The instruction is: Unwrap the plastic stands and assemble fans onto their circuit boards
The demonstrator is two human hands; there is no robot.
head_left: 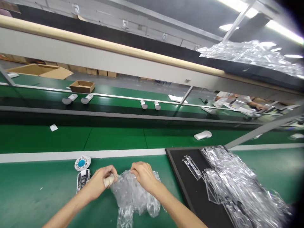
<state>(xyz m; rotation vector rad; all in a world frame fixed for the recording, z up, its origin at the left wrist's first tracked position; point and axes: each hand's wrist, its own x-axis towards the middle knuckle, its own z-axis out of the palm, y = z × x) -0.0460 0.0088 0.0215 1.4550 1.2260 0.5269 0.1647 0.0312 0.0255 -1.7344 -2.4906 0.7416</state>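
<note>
Both my hands work at a crumpled clear plastic bag [133,196] lying on the green bench [35,190]. My left hand [101,182] is closed, pinching the bag's top edge together with a small beige object [108,181]. My right hand [142,175] is closed on the same edge from the right. Just left of my left hand lies an opened white device [82,181] with its circuit board showing, and a round white part with a blue centre [82,163] sits above it.
A black tray [190,193] at my right carries a heap of clear plastic pieces [235,186]. White devices [202,135] lie on the conveyor belt beyond, a cardboard box [82,86] further back. Another person's arms [237,99] work at the far right. More plastic bags [249,55] are on the shelf above.
</note>
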